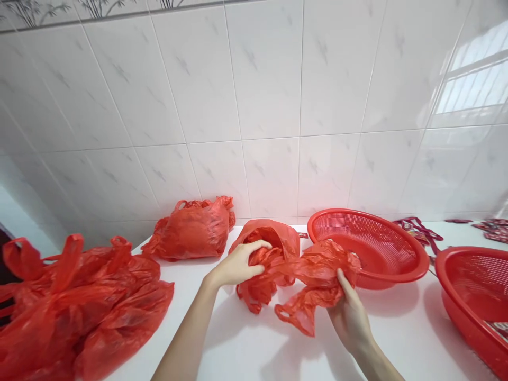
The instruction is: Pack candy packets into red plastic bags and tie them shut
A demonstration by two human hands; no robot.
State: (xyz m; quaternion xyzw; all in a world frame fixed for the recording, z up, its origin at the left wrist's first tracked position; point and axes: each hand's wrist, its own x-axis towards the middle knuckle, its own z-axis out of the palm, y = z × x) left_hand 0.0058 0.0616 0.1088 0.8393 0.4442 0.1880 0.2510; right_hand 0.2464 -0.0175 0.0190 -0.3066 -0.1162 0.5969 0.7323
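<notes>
My right hand (351, 316) grips a crumpled red plastic bag (319, 270) over the white table, thumb on top and the other fingers mostly behind it. My left hand (238, 263) curls its fingers and thumb round bunched red plastic that runs across to the right hand. Just behind the left hand a second red plastic bag (283, 233) sits on the table with its mouth facing me. Where the held plastic ends and this bag begins is hard to make out.
A red mesh basket (413, 264) stands right of my hands, another red basket (452, 296) farther right. Left are a filled red bag (194, 233) by the tiled wall and a large heap of red bags (130, 317). Dark red strips (423, 233) lie behind the baskets.
</notes>
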